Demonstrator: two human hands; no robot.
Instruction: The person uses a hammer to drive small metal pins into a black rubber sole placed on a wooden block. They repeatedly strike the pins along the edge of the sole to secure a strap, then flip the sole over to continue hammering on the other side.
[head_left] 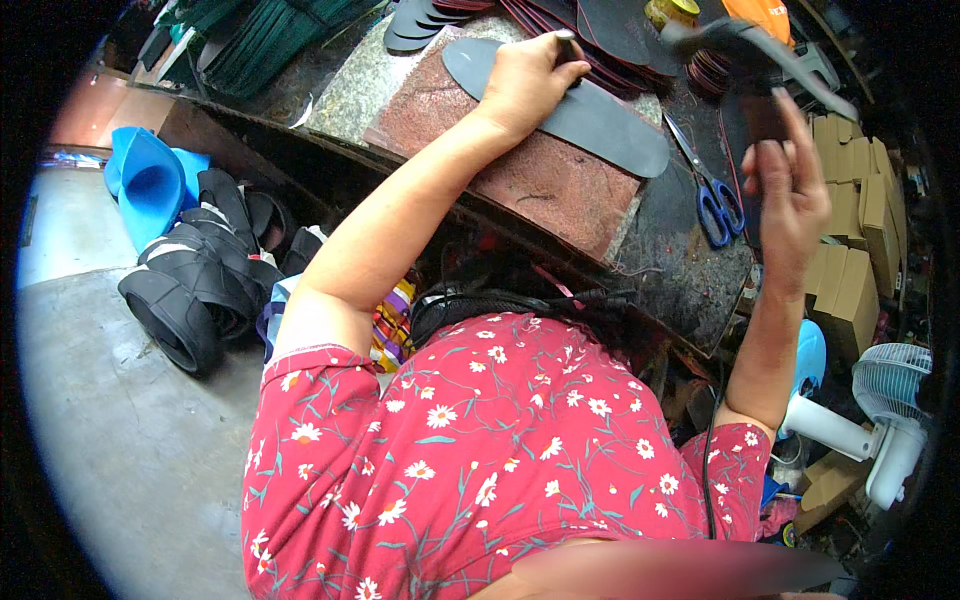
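Observation:
My left hand (pixel 530 88) is closed around a short dark punch (pixel 567 46), held upright over a long grey insole-shaped sheet (pixel 610 128). The sheet lies across a worn reddish board (pixel 545 195) on the workbench. Off to the right, my right hand (pixel 790 190) is raised beside the bench, its fingers bent around a dark hammer-like tool (pixel 745 60). Motion smears that tool, so its exact shape is unclear. Blue-handled scissors (pixel 715 205) lie on the bench between the board and my right hand.
Stacks of dark sole pieces (pixel 625 40) and grey pieces (pixel 410 28) sit at the back, near a yellow jar (pixel 672 12). Cardboard boxes (pixel 845 280) and a white fan (pixel 890 400) stand at right. Black padded pieces (pixel 190 290) and a blue item (pixel 145 185) lie at left.

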